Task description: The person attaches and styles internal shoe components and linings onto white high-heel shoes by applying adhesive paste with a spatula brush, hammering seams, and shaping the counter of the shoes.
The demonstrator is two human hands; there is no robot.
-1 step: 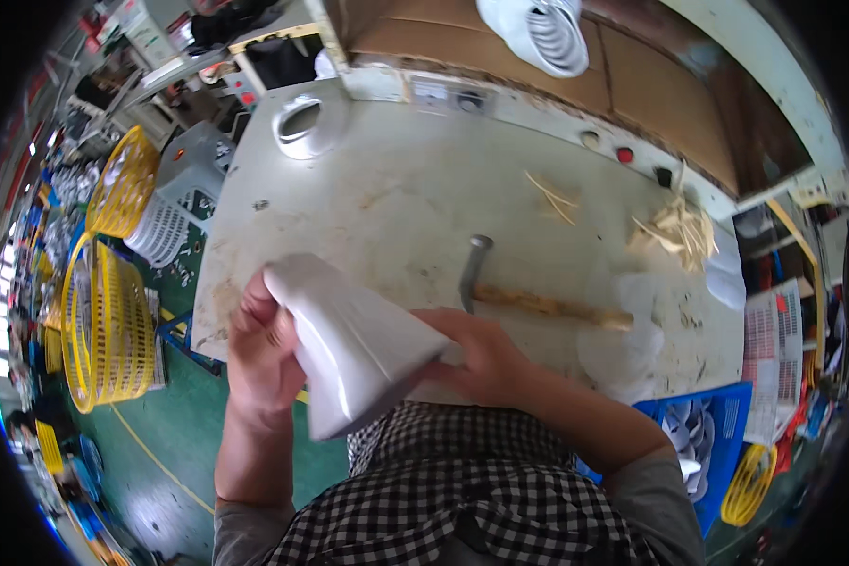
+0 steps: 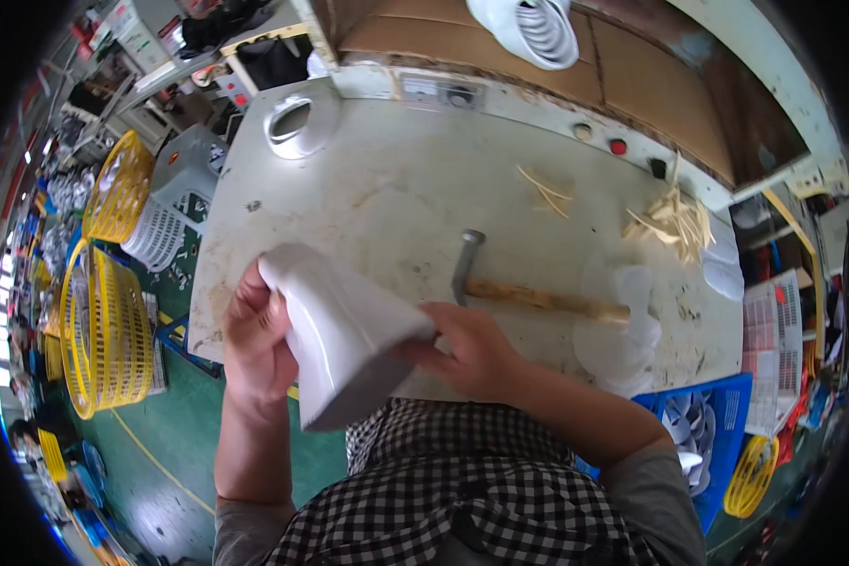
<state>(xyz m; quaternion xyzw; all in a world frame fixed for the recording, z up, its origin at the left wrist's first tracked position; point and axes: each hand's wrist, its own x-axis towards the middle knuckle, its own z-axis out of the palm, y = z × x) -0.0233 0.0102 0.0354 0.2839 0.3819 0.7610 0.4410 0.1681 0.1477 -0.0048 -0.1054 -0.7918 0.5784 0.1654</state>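
A smooth, glossy white curved piece [image 2: 335, 311], wide at its lower end and narrow at the top left, is held up between both hands in front of my apron. I cannot make out its exact kind. My left hand [image 2: 259, 330] pinches its narrow upper left end with thumb and fingers. At the wide right edge, my right hand [image 2: 472, 349] grips it, with some fingertips hidden behind or under it. Just beyond the right hand lies a hammer [image 2: 547, 300] with a wooden handle and metal head, on the pale worktable [image 2: 377, 217].
A white ring-like part [image 2: 297, 127] sits at the far left. Thin tan strips [image 2: 674, 226] are heaped at the right. White parts fill a blue crate [image 2: 738, 424] by the right front edge. Yellow baskets [image 2: 108, 330] stand left. A white ribbed object [image 2: 542, 33] hangs above the far shelf.
The white piece has tipped slightly and shows more of its darker underside. The whole view has shifted a little. Both hands keep their hold.
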